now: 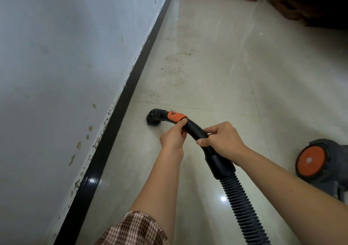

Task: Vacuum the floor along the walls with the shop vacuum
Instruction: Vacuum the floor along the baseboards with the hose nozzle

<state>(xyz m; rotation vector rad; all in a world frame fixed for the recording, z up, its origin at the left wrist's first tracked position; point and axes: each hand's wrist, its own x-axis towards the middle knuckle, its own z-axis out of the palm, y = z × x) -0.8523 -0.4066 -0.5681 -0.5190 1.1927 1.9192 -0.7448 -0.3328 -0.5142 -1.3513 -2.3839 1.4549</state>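
Holding the curved wand (194,129) with my left hand (172,138) and right hand (224,141) both wrapped tight round it, brush nozzle (153,118) down on the tile (226,86) near the black baseboard (120,103), I figure keep it flat and hug that edge toward the grit (173,71) ahead.

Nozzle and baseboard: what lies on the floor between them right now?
Only a bare strip of pale floor tile separates the round brush nozzle from the black baseboard in the head view.
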